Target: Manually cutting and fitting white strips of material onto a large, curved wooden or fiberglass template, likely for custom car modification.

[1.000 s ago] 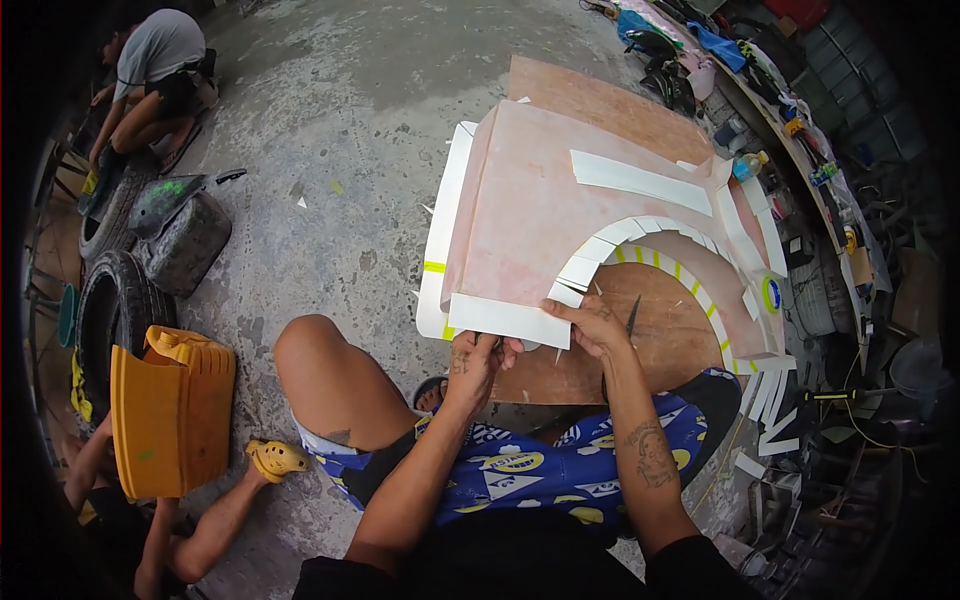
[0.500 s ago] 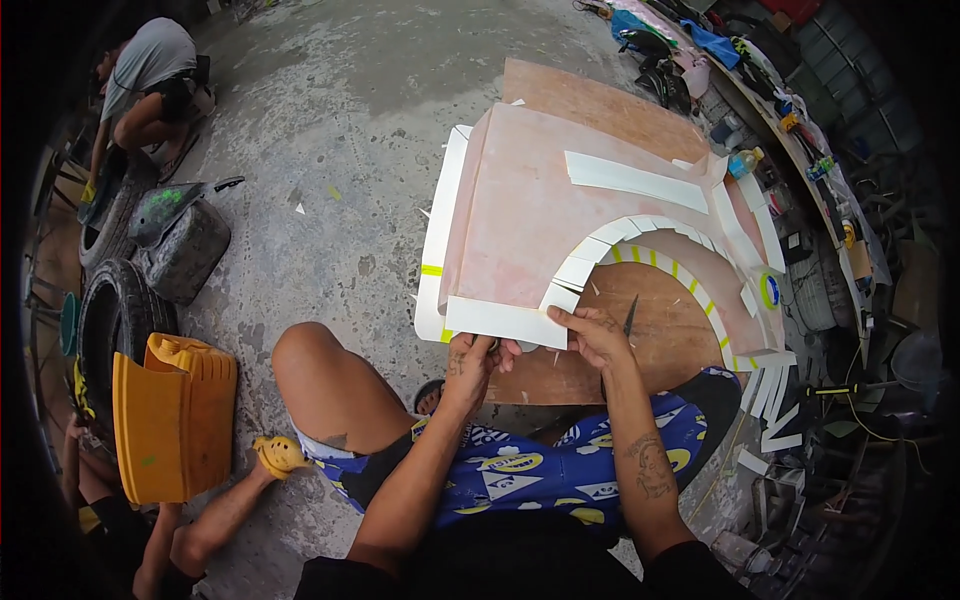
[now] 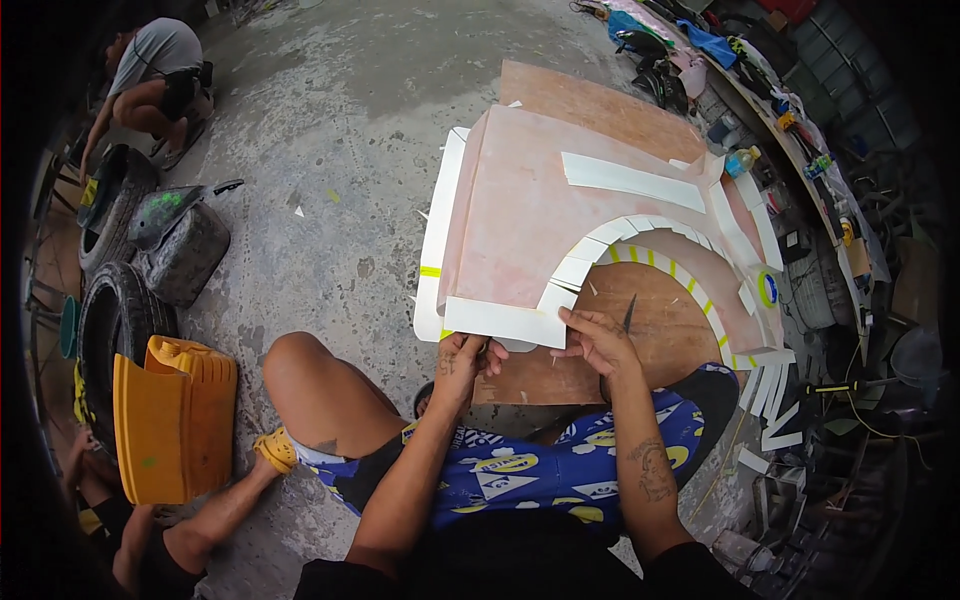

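Observation:
A pinkish, fender-shaped panel with a curved wheel arch lies before me on a brown plywood board. White strip runs along its near edge, and short white tabs line the arch. My left hand has its fingers closed at the strip's lower edge, some of them hidden beneath it. At the strip's right end, my right hand pinches the edge between thumb and fingers. Beyond that hand a dark pointed blade shows; whether the hand holds it is unclear.
A yellow tape roll and a bottle rest on the panel's right side. Cut white strips lie nearby. Left are a yellow plastic container, tyres and a crouching person. Another person's leg extends at lower left.
My right thumb has slid slightly right, off the strip's face to its end. My left fingers have shifted a little along the lower edge. The crouching person's arm has moved.

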A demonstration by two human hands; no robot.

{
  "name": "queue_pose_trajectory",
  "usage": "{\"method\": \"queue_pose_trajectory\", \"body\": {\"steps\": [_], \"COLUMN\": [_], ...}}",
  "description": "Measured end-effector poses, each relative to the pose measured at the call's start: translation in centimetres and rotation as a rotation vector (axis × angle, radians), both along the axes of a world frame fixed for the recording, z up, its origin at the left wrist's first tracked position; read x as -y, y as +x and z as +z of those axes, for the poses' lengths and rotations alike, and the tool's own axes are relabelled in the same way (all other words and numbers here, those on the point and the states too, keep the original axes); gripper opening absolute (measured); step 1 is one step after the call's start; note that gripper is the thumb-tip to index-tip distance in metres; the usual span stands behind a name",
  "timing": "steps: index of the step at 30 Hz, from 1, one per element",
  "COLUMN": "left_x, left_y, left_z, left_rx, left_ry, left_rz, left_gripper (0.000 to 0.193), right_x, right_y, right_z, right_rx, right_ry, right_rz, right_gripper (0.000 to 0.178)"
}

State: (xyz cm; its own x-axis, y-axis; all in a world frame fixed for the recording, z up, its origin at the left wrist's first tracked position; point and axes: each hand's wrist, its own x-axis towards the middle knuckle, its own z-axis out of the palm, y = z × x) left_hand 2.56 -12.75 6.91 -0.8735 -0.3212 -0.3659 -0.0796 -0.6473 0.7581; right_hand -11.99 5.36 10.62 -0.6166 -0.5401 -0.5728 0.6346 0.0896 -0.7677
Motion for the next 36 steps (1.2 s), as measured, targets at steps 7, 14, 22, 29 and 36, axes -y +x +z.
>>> {"method": "queue_pose_trajectory", "body": {"steps": [7,14,22,29,36], "left_x": [-0.3,-0.5,-0.7,-0.6,-0.7], "left_y": [0.1,0.1,-0.1,-0.1,-0.2], "left_z": [-0.6,-0.5,-1.1,-1.4,-1.2], "left_rx": [0.032,0.044,0.039,0.029,0.028], "left_ry": [-0.044,-0.105,-0.163,-0.195,-0.190], "left_rz": [-0.045,-0.075,-0.079,-0.068,-0.100], "left_gripper": [0.025,0.024,0.024,0.024,0.025], "right_x": [0.0,0.9,3.0,3.2,4.4], "right_y": [0.1,-0.1,-0.6,0.8,1.1], "right_z": [-1.1,-0.1,0.7,0.1,-0.9], "right_rx": [-0.051,-0.066,-0.190,-0.118,-0.196], "right_ry": [0.033,-0.069,0.095,0.139,0.022], "right_rz": [-0.055,-0.137,-0.211,-0.057,-0.295], "right_gripper": [0.031,0.036,0.038,0.042,0.030]}}
